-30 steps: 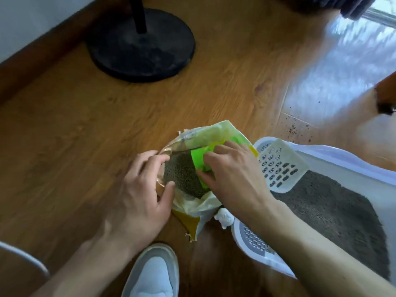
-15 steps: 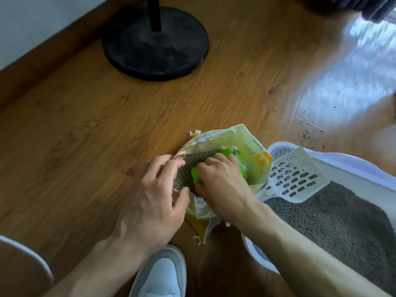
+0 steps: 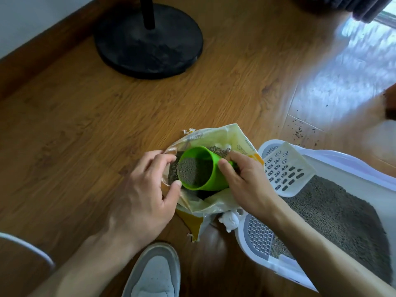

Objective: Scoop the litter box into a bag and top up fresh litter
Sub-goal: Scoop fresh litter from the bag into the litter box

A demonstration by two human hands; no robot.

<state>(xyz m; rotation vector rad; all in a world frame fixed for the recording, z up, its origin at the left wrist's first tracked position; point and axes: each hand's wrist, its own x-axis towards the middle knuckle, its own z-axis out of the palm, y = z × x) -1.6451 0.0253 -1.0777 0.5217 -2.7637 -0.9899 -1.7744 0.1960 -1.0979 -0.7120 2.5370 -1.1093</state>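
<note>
View from my head, looking down at a wood floor [image 3: 85,129]. My right hand [image 3: 246,185] grips a bright green plastic scoop cup [image 3: 205,168], thumb & fingers curled round its side/handle; the cup is tilted w/ its round mouth toward me, about half full of fine grey-brown litter granules. It sits just above the open mouth of a litter bag [image 3: 225,138], a pale yellow-cream crinkled sack w/ an orange-yellow patch & small print, more of the same grey granules inside. My left hand [image 3: 145,194] pinches the bag's near-left rim, fingers bent over the edge, thumb just beside the cup's lip. Right of the bag, touching it, is the litter box [image 3: 342,159]: white plastic, w/ a grey grated step at its near end, filled w/ a flat bed of grey litter [image 3: 334,213]. A cream slotted scoop [image 3: 287,168] lies tilted across the box's far-left corner. A small white figure [image 3: 229,219] is on the box rim by the bag. Loose granules [image 3: 300,131] dot the floor beyond. A black round stand base [image 3: 150,39] is farther back; my grey-white shoe [image 3: 154,273] at bottom.
</note>
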